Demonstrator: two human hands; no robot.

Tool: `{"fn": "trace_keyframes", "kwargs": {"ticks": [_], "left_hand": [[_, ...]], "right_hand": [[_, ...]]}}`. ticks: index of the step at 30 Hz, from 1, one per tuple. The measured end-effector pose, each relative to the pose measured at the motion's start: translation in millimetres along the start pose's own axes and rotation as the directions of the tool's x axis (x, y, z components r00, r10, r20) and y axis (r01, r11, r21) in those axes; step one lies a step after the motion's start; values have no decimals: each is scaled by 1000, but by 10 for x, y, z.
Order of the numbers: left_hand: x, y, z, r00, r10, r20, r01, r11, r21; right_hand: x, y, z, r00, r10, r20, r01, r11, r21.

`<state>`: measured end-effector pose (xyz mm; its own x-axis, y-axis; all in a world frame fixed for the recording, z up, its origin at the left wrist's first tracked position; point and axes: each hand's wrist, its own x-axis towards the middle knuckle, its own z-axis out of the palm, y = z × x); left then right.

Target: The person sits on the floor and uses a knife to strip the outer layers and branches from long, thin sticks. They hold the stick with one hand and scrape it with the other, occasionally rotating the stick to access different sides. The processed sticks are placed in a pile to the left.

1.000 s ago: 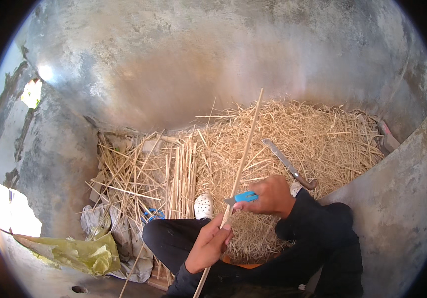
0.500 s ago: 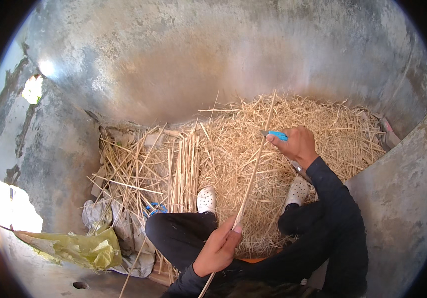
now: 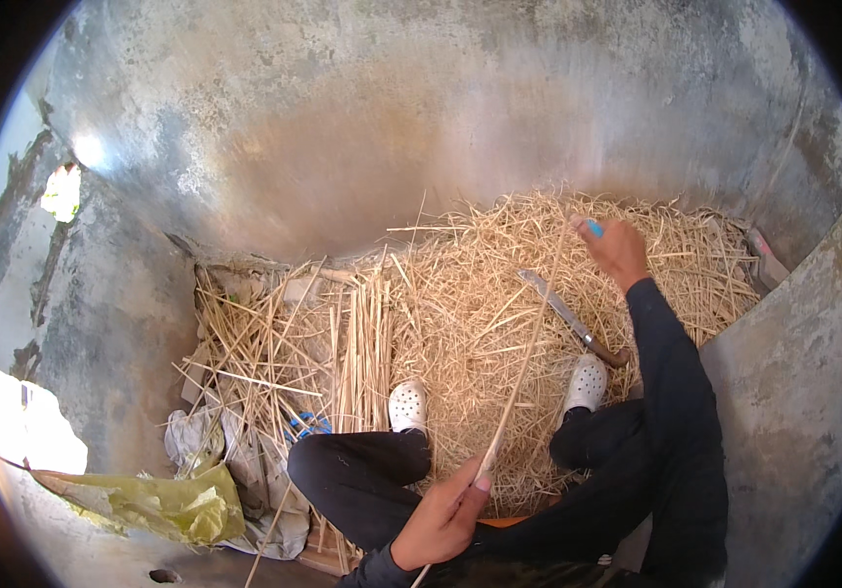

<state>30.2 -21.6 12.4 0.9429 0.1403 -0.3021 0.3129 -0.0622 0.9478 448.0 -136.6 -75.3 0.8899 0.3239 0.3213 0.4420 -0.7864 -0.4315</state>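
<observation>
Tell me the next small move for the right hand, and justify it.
Probably draw the right hand, with its blue tool, toward the left hand for another stroke. The right hand is already at the far end of the pale strip, leaving little to work beyond it, while the left hand grips the near part.

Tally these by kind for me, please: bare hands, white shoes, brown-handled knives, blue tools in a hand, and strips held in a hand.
Left hand and right hand: 2
White shoes: 2
Brown-handled knife: 1
Blue tool, mostly hidden by the right hand: 1
Held strip: 1
Total: 7
</observation>
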Motion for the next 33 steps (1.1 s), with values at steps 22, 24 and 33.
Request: {"fn": "trace_keyframes", "kwargs": {"ticks": [22, 24, 33], "left_hand": [[369, 142, -272, 997, -74, 19, 72, 819, -570], [306, 163, -243, 996, -85, 9, 78, 851, -520], [225, 180, -284, 997, -28, -71, 22, 996, -90]], "right_hand": [[-1182, -1106, -402, 843, -523, 122, 480, 836, 267], [-1388, -1249, -484, 771, -630, 99, 570, 750, 337], [-1466, -1282, -387, 776, -623, 94, 554, 746, 369]]}}
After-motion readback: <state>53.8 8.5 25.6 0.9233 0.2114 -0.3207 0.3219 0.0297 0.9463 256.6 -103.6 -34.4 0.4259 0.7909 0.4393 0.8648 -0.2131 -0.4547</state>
